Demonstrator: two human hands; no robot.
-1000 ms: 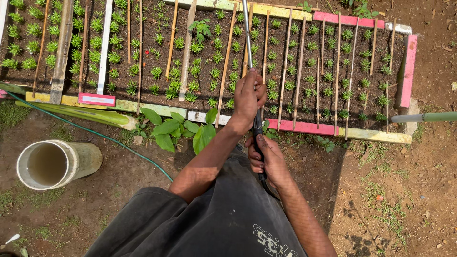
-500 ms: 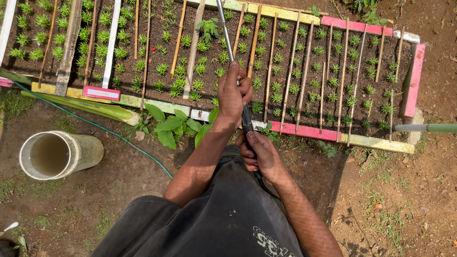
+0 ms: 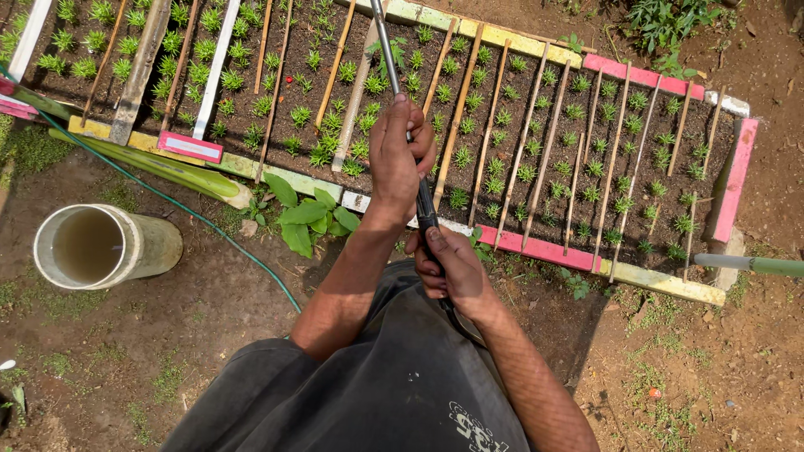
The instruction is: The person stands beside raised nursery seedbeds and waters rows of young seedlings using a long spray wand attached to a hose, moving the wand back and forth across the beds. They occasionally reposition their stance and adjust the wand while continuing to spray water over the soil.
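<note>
My left hand [image 3: 399, 155] grips a long metal wand [image 3: 387, 42] partway up its shaft. My right hand [image 3: 450, 266] holds the same wand lower down, at its dark handle close to my body. The wand reaches out over a seedling bed [image 3: 536, 159] of dark soil with rows of small green sprouts, parted by thin wooden sticks. Its far tip runs out of the top of the view. The bed has a frame of painted boards in pink, yellow and white [image 3: 645, 75].
A pale cylinder with murky water [image 3: 92, 247] stands on the dirt at the left. A thin green hose [image 3: 180, 205] crosses the ground toward me. A leafy plant [image 3: 306, 213] grows at the bed's near edge. A green pipe [image 3: 754, 264] juts in at the right.
The wand has swung left across the bed, with both hands still on it. The view has shifted a little toward the right.
</note>
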